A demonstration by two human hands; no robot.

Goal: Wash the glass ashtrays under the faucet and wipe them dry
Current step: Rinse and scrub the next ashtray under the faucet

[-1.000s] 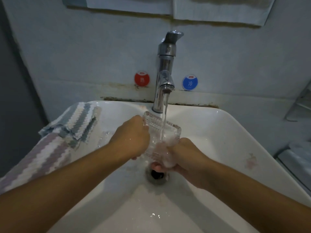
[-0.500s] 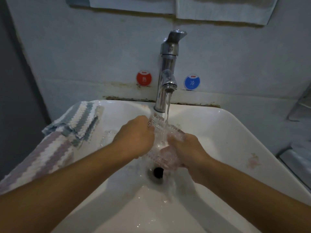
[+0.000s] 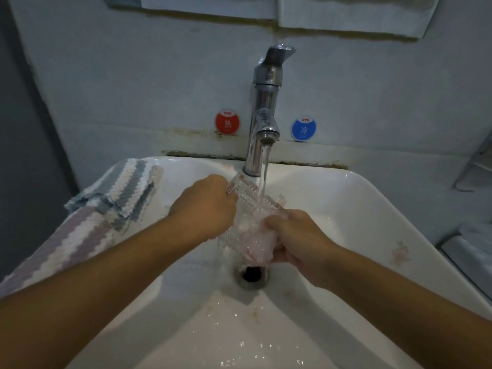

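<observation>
A ribbed clear glass ashtray (image 3: 249,206) is tilted under the running stream from the chrome faucet (image 3: 262,113), above the drain (image 3: 251,275). My left hand (image 3: 205,209) grips its left edge. My right hand (image 3: 292,235) holds its lower right side, fingers curled against the glass. Water splashes over the ashtray and blurs its lower half. A striped cloth (image 3: 106,206) lies draped over the left rim of the white sink (image 3: 372,225).
Red hot and blue cold stickers (image 3: 227,122) (image 3: 303,128) sit on the wall beside the faucet. A metal rack (image 3: 476,166) and a pale object (image 3: 471,249) stand to the right of the sink. Water pools in the basin's front.
The ashtray has tipped more steeply under the stream, and my right hand has shifted from beneath it to its lower right side. My left hand has stayed on the left edge.
</observation>
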